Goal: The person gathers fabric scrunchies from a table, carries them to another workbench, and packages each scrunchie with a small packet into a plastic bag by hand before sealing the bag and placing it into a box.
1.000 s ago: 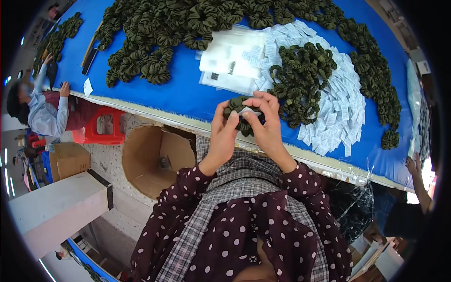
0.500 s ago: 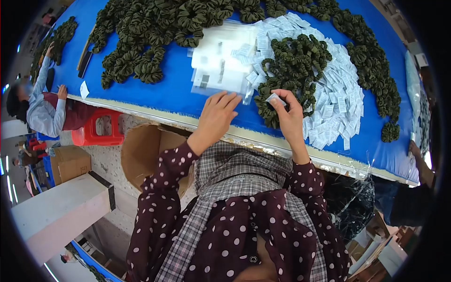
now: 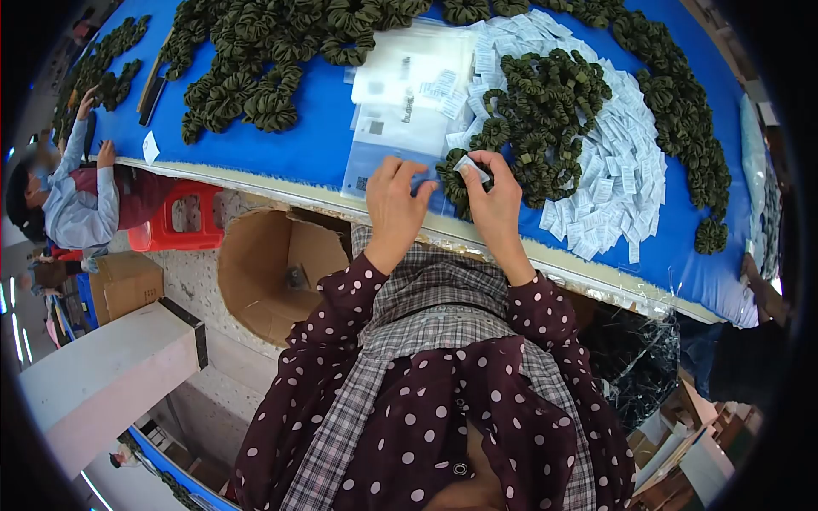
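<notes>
Green scrunchie [image 3: 452,180], white tag [image 3: 464,161] in right hand [image 3: 498,200]

It pinches both above the table's [image 3: 324,145] near edge; the left hand [image 3: 396,209], loosely curled, is over a bag [image 3: 356,175] just beside (whether it grips that, I cannot tell). Beyond the right hand, more scrunchies [image 3: 550,111] lie on a heap of tags [image 3: 626,183]

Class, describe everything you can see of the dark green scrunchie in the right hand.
The scrunchie is dark green, of gathered, soft-looking fabric, partly hidden by the right hand that holds it near the edge of the blue table. A small whitish label lies over it, pinned by that hand; any attachment is unclear. The left hand is close beside it, contact uncertain.
</notes>
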Tool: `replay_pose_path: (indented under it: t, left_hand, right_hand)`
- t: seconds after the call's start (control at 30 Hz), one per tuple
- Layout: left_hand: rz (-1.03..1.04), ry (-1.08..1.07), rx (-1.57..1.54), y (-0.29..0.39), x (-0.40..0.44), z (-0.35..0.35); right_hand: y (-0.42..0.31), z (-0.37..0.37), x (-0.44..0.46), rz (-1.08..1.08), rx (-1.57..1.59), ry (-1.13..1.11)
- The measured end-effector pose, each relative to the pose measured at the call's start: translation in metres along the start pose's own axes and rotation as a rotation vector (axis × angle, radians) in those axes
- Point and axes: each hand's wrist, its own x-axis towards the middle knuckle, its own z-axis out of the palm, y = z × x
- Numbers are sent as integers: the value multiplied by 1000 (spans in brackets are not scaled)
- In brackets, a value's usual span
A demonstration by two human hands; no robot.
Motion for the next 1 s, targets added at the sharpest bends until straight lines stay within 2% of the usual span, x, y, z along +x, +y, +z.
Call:
replay_pose_path:
  t: [0.2, 0.33, 0.37, 0.53, 0.67, 0.87, 1.0]
  left_hand:
    - [-58, 10, 20, -7, 1, 9]
    - [-194, 130, -304, 4, 3, 2]
    - [-192, 129, -304, 5, 2, 2]
    - [12, 193, -370, 4, -8, 2]
    - [325, 266, -145, -3, -13, -1]
    - [110, 365, 174, 11, -28, -3]
    - [67, 167, -47, 14, -33, 1]
  right_hand:
    - [5, -1, 0, 5, 22, -7]
    - [5, -5, 0, -135, 46, -95]
    - [4, -4, 1, -134, 46, -93]
    - [-7, 1, 10, -403, -24, -87]
    - [-10, 0, 21, -128, 138, -347]
    - [-1, 6, 8, -16, 396, -206]
    - [3, 6, 3, -6, 475, -133]
